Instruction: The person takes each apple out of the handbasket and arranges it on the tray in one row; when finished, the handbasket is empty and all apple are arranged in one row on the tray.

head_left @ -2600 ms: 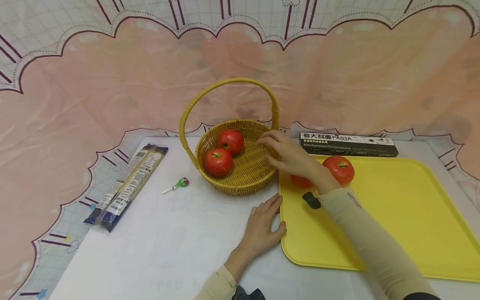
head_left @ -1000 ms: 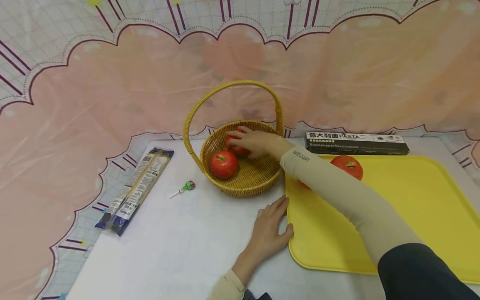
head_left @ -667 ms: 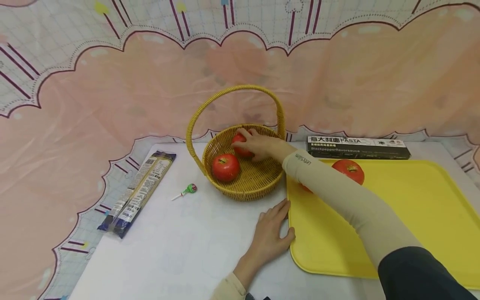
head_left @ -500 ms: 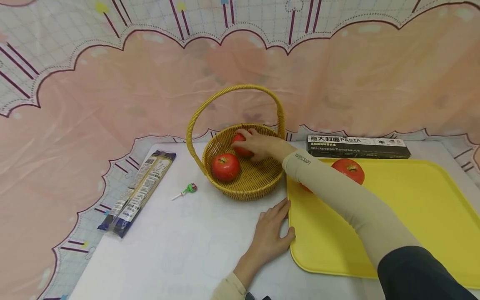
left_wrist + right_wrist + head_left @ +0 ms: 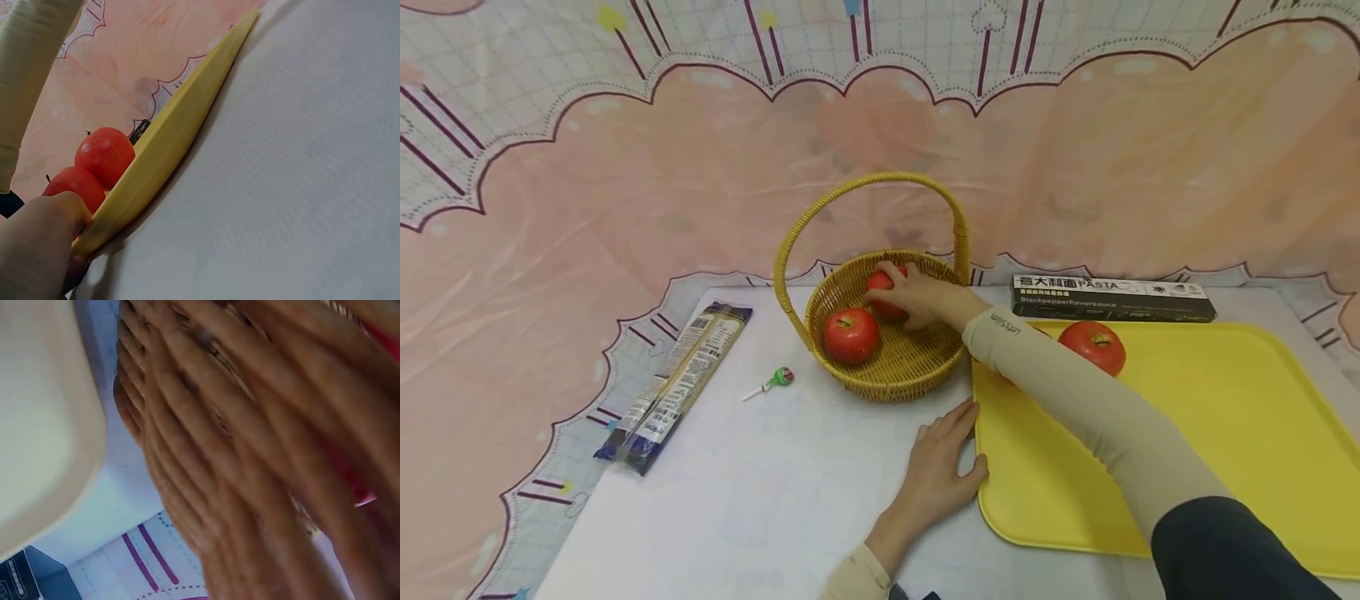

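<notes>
My right hand (image 5: 921, 296) reaches into the yellow wicker basket (image 5: 891, 389) and grips the rear apple (image 5: 880, 282), its fingers bent over the fruit. A second red apple (image 5: 852, 336) sits in front of it in the basket. Blurred basket weave (image 5: 206, 425) fills much of the right wrist view, with a red patch at its right. My left hand (image 5: 934, 467) rests at the left edge of the yellow tray (image 5: 1210, 433), fingers extended against the rim. Two apples lie on the tray; one (image 5: 1093, 346) shows beside my right sleeve, which mostly hides the other in the head view.
Behind the tray lies a black pasta box (image 5: 1112, 300). A lollipop (image 5: 781, 377) lies left of the basket, and a long blue-and-gold packet (image 5: 677, 387) is farther left. The basket's tall handle (image 5: 880, 177) arches above my right hand. A patterned cloth hangs behind.
My right hand has moved left and down from above the basket's right side onto the rear apple, holding nearly still lately. The left hand stays at the tray edge; the head view shifted slightly.
</notes>
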The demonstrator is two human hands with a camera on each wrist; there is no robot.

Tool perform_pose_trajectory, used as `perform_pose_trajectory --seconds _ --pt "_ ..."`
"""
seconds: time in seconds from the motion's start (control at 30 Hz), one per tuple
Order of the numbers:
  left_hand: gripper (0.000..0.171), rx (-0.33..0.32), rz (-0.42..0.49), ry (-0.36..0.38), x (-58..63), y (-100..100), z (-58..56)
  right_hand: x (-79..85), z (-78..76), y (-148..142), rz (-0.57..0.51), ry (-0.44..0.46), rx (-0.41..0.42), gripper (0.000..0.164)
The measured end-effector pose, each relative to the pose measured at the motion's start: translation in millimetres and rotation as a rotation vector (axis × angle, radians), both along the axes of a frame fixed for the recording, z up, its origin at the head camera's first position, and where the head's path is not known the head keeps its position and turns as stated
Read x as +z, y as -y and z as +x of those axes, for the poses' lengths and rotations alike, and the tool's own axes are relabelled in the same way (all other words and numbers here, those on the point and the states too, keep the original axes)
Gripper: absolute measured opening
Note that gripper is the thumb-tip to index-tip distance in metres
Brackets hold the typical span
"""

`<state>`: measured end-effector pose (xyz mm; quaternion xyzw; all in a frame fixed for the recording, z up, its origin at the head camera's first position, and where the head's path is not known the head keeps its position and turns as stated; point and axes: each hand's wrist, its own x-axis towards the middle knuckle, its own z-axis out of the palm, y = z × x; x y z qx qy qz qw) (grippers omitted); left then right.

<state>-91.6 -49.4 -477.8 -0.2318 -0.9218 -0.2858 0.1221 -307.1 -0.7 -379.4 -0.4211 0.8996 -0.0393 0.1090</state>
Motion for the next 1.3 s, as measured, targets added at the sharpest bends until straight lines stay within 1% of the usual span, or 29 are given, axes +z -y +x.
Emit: perform_pose_trajectory --seconds 0.2,0.43,0.7,0.8,1.03,1.3 --pt "0.057 0.002 -0.004 0.004 0.9 0.3 1.1 -3.8 -0.4 -6.1 -0.054 -0.008 -0.03 0.071" --pt "0.056 -0.002 -0.002 0.012 1.4 -0.1 0.6 -2.8 -0.5 -14.7 -0.083 -0.044 -0.025 0.071" --pt "0.056 0.0 0.0 0.056 1.1 -0.8 0.0 -0.6 0.3 -23.9 -0.137 -0.019 -0.061 0.072" --pt "0.056 -0.001 0.002 0.052 0.9 -0.9 -0.6 1.2 1.2 -28.1 -0.164 -0.013 -0.08 0.071" --pt "0.056 -0.005 0.017 0.036 -1.8 0.6 -1.5 6.5 4.9 -34.7 -0.232 0.01 -0.096 0.069" --pt "0.056 -0.002 0.017 0.041 -2.1 -0.2 -1.2 12.5 12.2 -39.2 -0.255 0.027 -0.101 0.066"
